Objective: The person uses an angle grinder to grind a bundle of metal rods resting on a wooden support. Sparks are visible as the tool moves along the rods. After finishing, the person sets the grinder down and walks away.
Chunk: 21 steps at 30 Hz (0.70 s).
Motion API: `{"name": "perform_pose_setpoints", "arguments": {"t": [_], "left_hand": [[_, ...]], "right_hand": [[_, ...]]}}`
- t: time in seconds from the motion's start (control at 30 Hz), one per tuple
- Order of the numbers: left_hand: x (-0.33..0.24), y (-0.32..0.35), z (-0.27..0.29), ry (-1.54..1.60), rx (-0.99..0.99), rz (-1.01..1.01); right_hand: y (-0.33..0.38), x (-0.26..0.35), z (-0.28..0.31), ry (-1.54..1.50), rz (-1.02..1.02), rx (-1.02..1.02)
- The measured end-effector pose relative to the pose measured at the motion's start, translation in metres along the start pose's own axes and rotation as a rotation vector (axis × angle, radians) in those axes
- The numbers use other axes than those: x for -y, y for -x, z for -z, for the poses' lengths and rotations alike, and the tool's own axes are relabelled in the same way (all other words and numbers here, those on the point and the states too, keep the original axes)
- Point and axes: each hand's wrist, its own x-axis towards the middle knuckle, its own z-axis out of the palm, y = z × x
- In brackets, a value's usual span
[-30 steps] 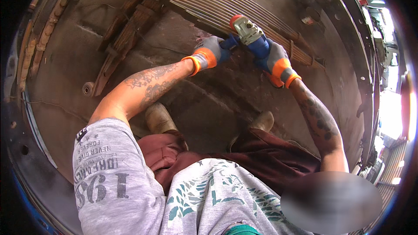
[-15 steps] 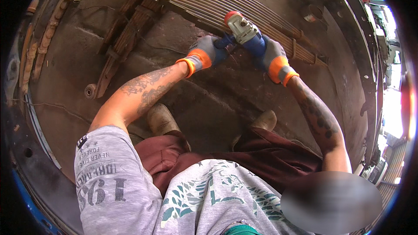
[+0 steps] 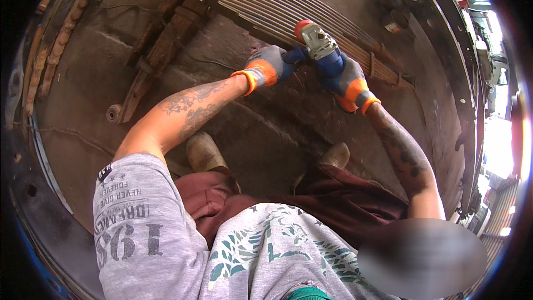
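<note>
My two gloved hands hold an angle grinder [image 3: 321,44] with a blue body, a bare metal gear head and a red-orange wheel at its tip. My left hand [image 3: 267,65], in a grey and orange glove, is closed around the blue side handle. Around the grinder's body my right hand [image 3: 348,80] is wrapped, its fingers partly hidden. The wheel end is at the near edge of a long stack of leaf springs [image 3: 261,8] bound by metal clips; whether it touches them I cannot tell.
A rusty leaf spring pack [image 3: 145,69] with an eye at its end lies on the floor to the left. A thin cable [image 3: 208,61] runs across the floor behind my left hand. A long dark perforated beam [image 3: 452,50] stands at the right. My shoes [image 3: 204,151] are below.
The grinder has shifted slightly to the right and nearer to me, its head tilting a little. My right hand has moved slightly with it. Both hands keep their hold.
</note>
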Motion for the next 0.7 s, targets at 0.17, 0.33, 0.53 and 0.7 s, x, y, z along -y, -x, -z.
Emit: {"name": "perform_pose_setpoints", "arguments": {"t": [0.17, 0.33, 0.53, 0.7], "left_hand": [[0.002, -0.003, -0.001, 0.024, 0.034, 0.004], [0.002, -0.007, 0.005, 0.041, 0.072, -0.034], [0.003, -0.009, 0.007, 0.025, 0.079, -0.029], [0.003, -0.006, 0.011, 0.01, 0.086, -0.04]], "right_hand": [[-0.003, -0.009, 0.0, -0.01, 0.037, 0.017], [-0.004, -0.016, -0.008, -0.073, -0.007, 0.012], [-0.003, -0.014, -0.008, -0.081, -0.025, 0.028], [0.0, -0.005, -0.007, -0.068, -0.004, -0.004]]}}
